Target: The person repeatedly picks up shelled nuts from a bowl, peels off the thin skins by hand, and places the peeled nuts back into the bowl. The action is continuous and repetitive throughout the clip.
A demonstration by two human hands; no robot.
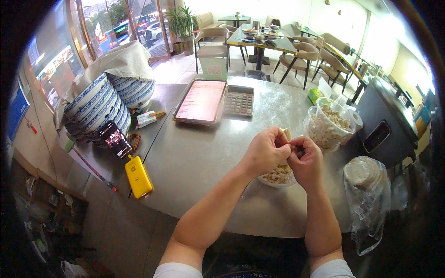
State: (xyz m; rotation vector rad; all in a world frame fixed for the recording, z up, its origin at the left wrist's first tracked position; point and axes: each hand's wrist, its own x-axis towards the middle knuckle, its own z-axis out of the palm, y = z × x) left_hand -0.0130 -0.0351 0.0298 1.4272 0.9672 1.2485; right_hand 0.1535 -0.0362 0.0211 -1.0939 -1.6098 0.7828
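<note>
My left hand (pixel 266 151) and my right hand (pixel 307 161) meet fingertip to fingertip above a round plastic container. Both pinch a pale piece of bread (pixel 286 133), mostly covered by my fingers. Small torn bread pieces (pixel 281 174) fill the container (pixel 276 185), whose far side is hidden under my hands. Just beyond my right hand, clear plastic tubs (pixel 310 120) hold more torn pieces (pixel 333 117). Round flatbreads (pixel 362 172) appear stacked inside a clear plastic bag (pixel 370 208) at the right edge of the metal counter (pixel 194 156).
A tablet (pixel 201 100) and a calculator (pixel 239 100) lie at the back. Stacked blue-and-white bowls (pixel 104 104) under a cloth (pixel 118 62), a lit phone (pixel 115 139) and a yellow power bank (pixel 138 177) stand left. A dark bin-like container (pixel 389 118) rises at right.
</note>
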